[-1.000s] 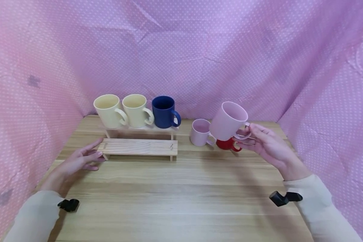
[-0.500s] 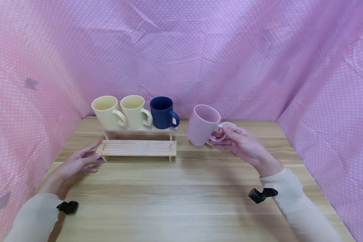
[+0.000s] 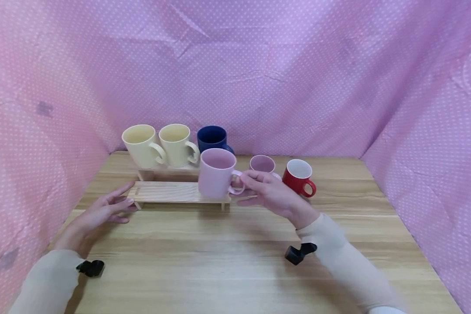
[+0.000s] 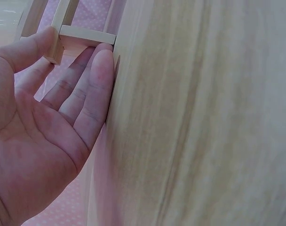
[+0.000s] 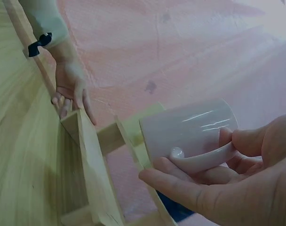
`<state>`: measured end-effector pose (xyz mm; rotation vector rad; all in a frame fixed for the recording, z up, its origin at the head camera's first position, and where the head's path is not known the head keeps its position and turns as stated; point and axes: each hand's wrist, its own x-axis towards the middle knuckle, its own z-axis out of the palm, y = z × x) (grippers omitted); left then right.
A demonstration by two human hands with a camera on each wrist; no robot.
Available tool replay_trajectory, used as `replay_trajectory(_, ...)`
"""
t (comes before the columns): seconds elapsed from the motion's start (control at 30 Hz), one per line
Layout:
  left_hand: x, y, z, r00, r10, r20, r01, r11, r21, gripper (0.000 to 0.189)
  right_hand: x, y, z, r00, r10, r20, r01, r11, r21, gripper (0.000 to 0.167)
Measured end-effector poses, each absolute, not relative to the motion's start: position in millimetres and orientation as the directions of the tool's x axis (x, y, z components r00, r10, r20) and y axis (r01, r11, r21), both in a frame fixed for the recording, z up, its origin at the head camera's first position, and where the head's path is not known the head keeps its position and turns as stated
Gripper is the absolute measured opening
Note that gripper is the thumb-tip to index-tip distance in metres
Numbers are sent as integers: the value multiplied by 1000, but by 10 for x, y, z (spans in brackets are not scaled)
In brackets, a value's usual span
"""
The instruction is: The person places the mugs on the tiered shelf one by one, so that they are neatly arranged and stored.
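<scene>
In the head view my right hand (image 3: 268, 192) pinches the handle of a pink mug (image 3: 216, 176), upright over the right end of the wooden rack's lower shelf (image 3: 168, 191). Whether its base touches the shelf, I cannot tell. The right wrist view shows thumb and fingers curled on the handle of that pink mug (image 5: 190, 132). My left hand (image 3: 102, 211) rests against the lower shelf's left end. Up close, the left hand (image 4: 44, 122) touches the wooden shelf end (image 4: 56, 54) with fingers nearly straight. Two cream mugs (image 3: 140, 148) (image 3: 176, 146) and a blue mug (image 3: 212, 136) stand on the upper shelf.
A second pink mug (image 3: 262, 164), partly hidden by my right hand, stands right of the rack. Beside it is a red mug (image 3: 294, 179) with a white inside. The wooden table (image 3: 220, 261) is backed by a pink dotted cloth (image 3: 235, 65).
My right hand has carried the pink mug leftward and down, from over the red mug to the lower shelf. The red mug has come into full view. The left hand has stayed put.
</scene>
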<state>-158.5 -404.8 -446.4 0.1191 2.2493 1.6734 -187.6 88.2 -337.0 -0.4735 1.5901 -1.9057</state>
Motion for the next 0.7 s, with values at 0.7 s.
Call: replay_trajectory(0.7,-1570,-4040,-4436,-944,254,-209,-126,306,944,73,-1929,-502,-3597,-742,-653,-152,186,17,-982,33)
